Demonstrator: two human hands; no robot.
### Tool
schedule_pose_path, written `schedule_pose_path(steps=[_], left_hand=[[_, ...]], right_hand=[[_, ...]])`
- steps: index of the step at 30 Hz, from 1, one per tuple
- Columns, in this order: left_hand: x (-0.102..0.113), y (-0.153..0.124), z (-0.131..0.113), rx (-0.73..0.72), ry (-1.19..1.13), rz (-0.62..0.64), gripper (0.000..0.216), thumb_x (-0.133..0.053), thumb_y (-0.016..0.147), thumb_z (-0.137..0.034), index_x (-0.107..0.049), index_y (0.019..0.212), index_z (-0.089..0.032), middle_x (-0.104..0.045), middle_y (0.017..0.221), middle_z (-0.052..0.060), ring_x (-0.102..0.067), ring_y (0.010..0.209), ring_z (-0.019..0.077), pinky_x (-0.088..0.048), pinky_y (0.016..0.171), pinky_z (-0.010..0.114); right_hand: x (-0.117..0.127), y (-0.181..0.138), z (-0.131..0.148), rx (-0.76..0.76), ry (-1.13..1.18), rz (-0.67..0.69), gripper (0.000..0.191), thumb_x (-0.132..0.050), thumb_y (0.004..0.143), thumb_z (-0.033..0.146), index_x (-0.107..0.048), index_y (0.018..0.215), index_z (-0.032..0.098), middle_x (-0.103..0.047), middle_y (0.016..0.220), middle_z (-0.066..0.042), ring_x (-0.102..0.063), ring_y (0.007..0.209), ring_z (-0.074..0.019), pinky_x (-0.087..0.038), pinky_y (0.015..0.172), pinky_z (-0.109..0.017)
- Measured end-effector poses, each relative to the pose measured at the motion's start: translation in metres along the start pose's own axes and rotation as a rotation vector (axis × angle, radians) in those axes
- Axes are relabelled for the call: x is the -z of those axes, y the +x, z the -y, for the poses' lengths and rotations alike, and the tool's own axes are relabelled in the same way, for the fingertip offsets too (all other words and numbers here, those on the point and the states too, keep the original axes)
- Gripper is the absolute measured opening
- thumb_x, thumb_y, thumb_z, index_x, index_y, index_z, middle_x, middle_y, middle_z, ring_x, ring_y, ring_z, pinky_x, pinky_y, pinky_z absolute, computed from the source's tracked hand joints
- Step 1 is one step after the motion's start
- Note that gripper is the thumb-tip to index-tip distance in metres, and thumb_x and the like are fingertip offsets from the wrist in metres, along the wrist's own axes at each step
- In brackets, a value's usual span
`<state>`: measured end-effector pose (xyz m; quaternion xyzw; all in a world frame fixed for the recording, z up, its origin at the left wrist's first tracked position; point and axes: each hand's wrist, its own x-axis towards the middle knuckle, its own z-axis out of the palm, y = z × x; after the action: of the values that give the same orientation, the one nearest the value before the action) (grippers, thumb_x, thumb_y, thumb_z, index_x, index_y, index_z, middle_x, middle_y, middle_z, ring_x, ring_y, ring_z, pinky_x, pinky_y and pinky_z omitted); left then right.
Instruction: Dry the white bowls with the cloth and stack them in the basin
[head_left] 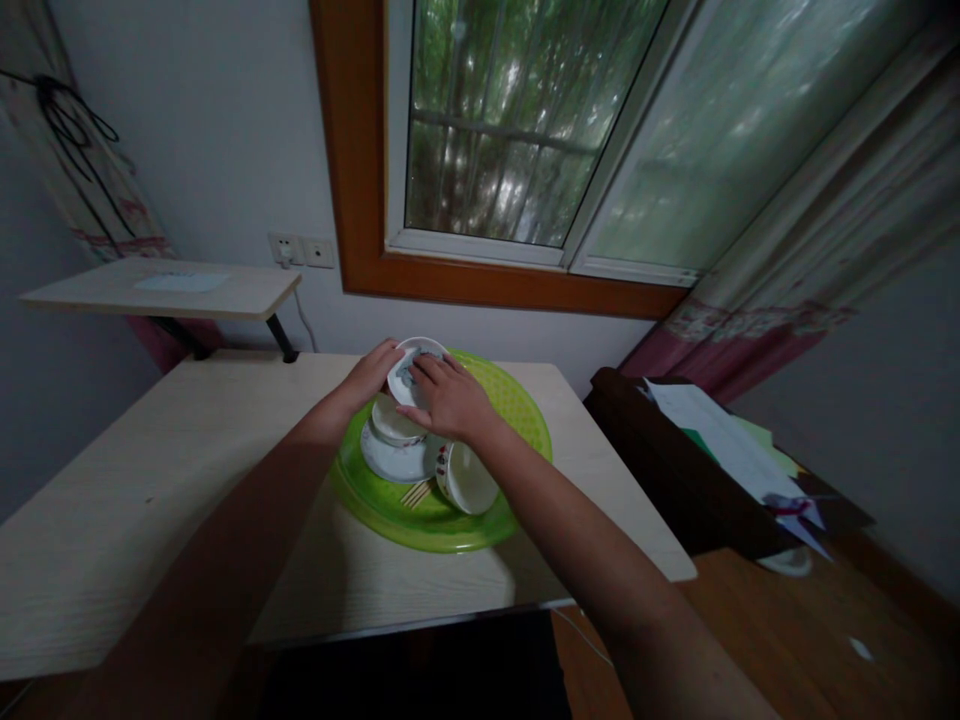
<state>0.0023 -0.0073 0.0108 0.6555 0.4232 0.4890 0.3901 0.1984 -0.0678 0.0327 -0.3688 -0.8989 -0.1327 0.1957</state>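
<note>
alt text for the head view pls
The left hand and right hand hold a small white bowl tilted over a green tray on a pale table. The tray also holds a plate, a tipped bowl and chopsticks.

Left arm: comes in from bottom left, bare forearm stretched forward, angled toward the middle.
Left hand (371, 372): fingers curled round the left edge of the small bowl (409, 372), holding it tipped up.
Right arm: in from bottom right, bare too, so the arms make a V.
Right wrist: pretty much straight.
Right hand (450, 400): palm down, fingers laid across the bowl's face. Thumb's hidden, so can't tell if it's gripping or just resting.
</note>
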Motion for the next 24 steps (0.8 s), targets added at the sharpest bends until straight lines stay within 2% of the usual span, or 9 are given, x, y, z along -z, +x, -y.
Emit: schedule_pose_path(steps=[4,7,10,12,18,24], left_hand=[[0.001,-0.005,-0.003,0.049,0.055,-0.088,0.036,-0.051,0.088,-0.049,-0.062,0.107,-0.02,-0.066,0.09,0.004,-0.061,0.083,0.0205,-0.049,0.074,0.031],[0.003,-0.005,-0.004,0.043,0.116,-0.148,0.037,-0.05,0.089,-0.049,-0.062,0.109,-0.021,-0.064,0.086,0.002,-0.058,0.077,0.0188,-0.045,0.069,0.029],[0.005,-0.005,-0.004,0.053,0.135,-0.177,0.039,-0.05,0.088,-0.05,-0.06,0.113,-0.022,-0.062,0.083,0.001,-0.056,0.075,0.0178,-0.043,0.068,0.028],[0.005,-0.006,-0.005,0.064,0.102,-0.186,0.04,-0.049,0.088,-0.051,-0.058,0.115,-0.022,-0.061,0.082,0.0,-0.055,0.074,0.0172,-0.043,0.067,0.028],[0.002,-0.008,-0.009,0.103,0.022,-0.168,0.039,-0.049,0.087,-0.05,-0.055,0.114,-0.022,-0.06,0.087,0.001,-0.056,0.076,0.0178,-0.044,0.066,0.028],[-0.001,-0.008,-0.013,0.039,0.026,-0.144,0.029,-0.048,0.089,-0.045,-0.056,0.104,-0.021,-0.063,0.096,0.005,-0.059,0.091,0.0212,-0.048,0.082,0.033]], right_hand=[[0.002,0.001,0.005,-0.099,-0.031,0.029,0.071,-0.047,0.096,0.069,-0.065,0.126,0.008,-0.065,0.128,-0.023,-0.058,0.123,-0.0339,-0.039,0.113,-0.048],[0.006,0.002,0.008,-0.127,-0.046,0.084,0.066,-0.041,0.099,0.068,-0.07,0.111,0.01,-0.071,0.11,-0.021,-0.065,0.106,-0.0326,-0.047,0.098,-0.046],[0.009,0.001,0.01,-0.111,0.012,0.101,0.06,-0.043,0.099,0.066,-0.066,0.114,0.013,-0.072,0.107,-0.017,-0.068,0.098,-0.0296,-0.05,0.089,-0.041],[0.01,0.0,0.01,-0.064,0.109,0.095,0.054,-0.045,0.1,0.062,-0.063,0.118,0.015,-0.07,0.113,-0.014,-0.068,0.1,-0.0269,-0.052,0.087,-0.038],[0.005,-0.002,0.005,0.07,0.325,0.076,0.053,-0.046,0.102,0.055,-0.056,0.136,0.014,-0.061,0.135,-0.013,-0.063,0.118,-0.0234,-0.05,0.102,-0.035],[-0.003,-0.001,0.003,0.138,0.234,0.085,0.064,-0.044,0.102,0.058,-0.051,0.147,0.014,-0.05,0.153,-0.015,-0.049,0.14,-0.028,-0.04,0.117,-0.043]])
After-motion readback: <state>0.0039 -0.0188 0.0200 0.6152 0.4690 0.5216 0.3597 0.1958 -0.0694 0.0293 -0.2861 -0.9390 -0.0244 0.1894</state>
